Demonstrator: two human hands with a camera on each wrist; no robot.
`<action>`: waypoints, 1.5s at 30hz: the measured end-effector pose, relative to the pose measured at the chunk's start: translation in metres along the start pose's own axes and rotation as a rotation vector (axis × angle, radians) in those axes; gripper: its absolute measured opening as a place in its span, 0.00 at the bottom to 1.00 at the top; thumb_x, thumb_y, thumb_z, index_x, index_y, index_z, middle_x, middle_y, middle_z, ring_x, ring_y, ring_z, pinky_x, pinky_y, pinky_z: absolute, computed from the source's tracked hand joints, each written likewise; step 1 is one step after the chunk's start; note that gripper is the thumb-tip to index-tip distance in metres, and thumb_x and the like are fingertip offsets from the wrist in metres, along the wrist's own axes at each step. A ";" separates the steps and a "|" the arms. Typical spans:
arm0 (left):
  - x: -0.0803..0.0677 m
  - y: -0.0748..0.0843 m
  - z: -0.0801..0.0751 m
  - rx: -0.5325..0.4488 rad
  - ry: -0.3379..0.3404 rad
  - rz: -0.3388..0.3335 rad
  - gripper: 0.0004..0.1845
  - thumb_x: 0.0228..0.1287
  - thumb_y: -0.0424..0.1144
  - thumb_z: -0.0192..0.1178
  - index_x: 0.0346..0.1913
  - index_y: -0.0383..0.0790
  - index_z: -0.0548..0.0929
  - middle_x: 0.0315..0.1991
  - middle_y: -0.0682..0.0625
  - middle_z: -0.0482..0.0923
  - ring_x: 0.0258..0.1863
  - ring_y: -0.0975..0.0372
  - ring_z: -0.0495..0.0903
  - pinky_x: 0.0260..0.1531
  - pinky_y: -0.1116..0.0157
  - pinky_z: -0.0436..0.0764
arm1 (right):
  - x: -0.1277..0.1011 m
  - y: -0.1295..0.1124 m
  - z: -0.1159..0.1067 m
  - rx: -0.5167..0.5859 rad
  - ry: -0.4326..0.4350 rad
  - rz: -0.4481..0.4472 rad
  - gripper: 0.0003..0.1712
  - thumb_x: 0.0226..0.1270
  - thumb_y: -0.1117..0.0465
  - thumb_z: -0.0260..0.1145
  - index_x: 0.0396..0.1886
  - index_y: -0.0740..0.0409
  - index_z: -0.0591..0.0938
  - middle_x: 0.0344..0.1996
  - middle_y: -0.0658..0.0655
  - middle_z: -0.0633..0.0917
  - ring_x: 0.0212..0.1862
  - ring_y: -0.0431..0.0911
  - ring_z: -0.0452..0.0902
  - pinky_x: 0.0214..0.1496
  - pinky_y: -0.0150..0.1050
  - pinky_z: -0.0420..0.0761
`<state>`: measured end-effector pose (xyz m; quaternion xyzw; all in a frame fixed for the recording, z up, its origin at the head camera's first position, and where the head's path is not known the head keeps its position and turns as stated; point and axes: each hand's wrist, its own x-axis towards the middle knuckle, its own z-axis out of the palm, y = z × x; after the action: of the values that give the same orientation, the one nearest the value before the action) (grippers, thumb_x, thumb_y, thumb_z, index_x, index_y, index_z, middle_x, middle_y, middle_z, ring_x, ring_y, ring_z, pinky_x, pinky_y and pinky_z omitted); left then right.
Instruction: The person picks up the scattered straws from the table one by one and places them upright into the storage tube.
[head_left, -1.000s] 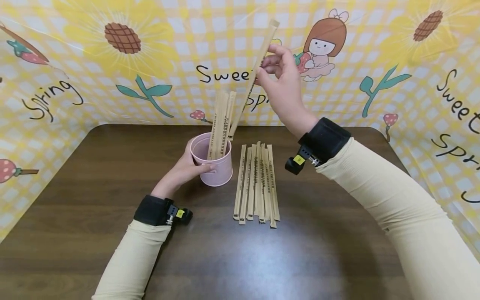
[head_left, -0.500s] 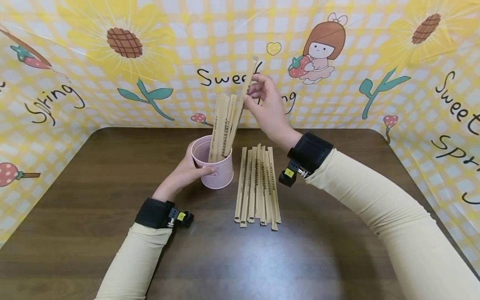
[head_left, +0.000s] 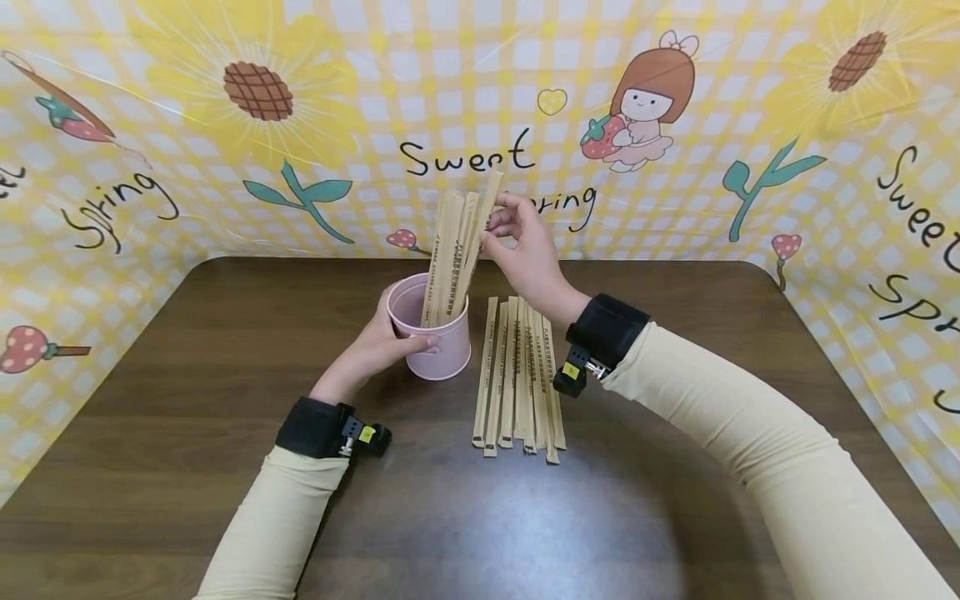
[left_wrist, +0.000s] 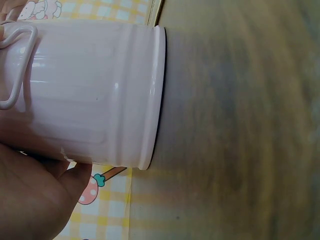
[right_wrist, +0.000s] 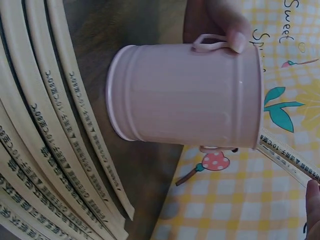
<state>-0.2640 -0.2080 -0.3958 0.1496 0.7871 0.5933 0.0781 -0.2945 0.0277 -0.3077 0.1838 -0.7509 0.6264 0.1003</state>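
A pink metal bucket [head_left: 442,357] with small side handles stands upright at the middle of the table. My left hand [head_left: 378,343] grips its left side, the thumb [right_wrist: 239,40] lying over a handle near the rim. Several straws in tan paper wrappers [head_left: 444,258] lean inside. With thumb and fingertips my right hand [head_left: 528,254] pinches one more wrapped straw [head_left: 491,193], tilted, its lower end inside the bucket's rim at the right. More wrapped straws [head_left: 519,375] lie side by side on the table, right of the bucket; the right wrist view shows their printing close up.
The dark wood table [head_left: 187,367] has its back edge just behind the bucket. A yellow checked cloth [head_left: 450,75] with flowers and lettering hangs behind and at both sides. Black wrist straps with small cameras are on both wrists.
My right hand has come down and left, carrying the pinched straw from above and beside the bucket until its lower end sits inside. My left hand keeps its grip on the bucket.
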 end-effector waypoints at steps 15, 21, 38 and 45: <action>0.000 -0.001 0.000 0.007 0.006 -0.004 0.54 0.56 0.29 0.68 0.79 0.37 0.45 0.77 0.35 0.53 0.75 0.47 0.57 0.77 0.47 0.56 | -0.009 0.013 0.012 -0.090 -0.098 0.026 0.27 0.72 0.72 0.60 0.69 0.69 0.69 0.49 0.67 0.78 0.54 0.61 0.78 0.57 0.41 0.78; 0.000 0.001 0.000 0.015 0.009 -0.012 0.54 0.56 0.30 0.68 0.79 0.37 0.44 0.78 0.35 0.52 0.76 0.47 0.56 0.77 0.47 0.55 | -0.012 0.017 0.016 -0.094 -0.114 0.044 0.27 0.72 0.72 0.61 0.68 0.68 0.69 0.49 0.68 0.79 0.53 0.61 0.80 0.53 0.37 0.77; -0.004 0.001 -0.002 0.026 0.008 -0.012 0.53 0.56 0.28 0.66 0.79 0.35 0.44 0.77 0.34 0.51 0.75 0.45 0.55 0.77 0.45 0.55 | -0.014 0.031 -0.023 -0.150 -0.152 0.222 0.35 0.75 0.62 0.63 0.76 0.64 0.62 0.61 0.67 0.75 0.62 0.57 0.76 0.61 0.43 0.79; -0.003 0.001 0.001 0.009 0.007 0.002 0.54 0.56 0.29 0.67 0.79 0.35 0.44 0.78 0.34 0.51 0.76 0.45 0.55 0.77 0.45 0.54 | -0.016 0.112 -0.062 -0.318 -0.298 0.409 0.36 0.73 0.60 0.65 0.76 0.62 0.62 0.54 0.64 0.77 0.46 0.54 0.81 0.50 0.46 0.84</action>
<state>-0.2611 -0.2080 -0.3952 0.1487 0.7900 0.5902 0.0741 -0.3295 0.1073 -0.4027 0.1005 -0.8674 0.4745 -0.1117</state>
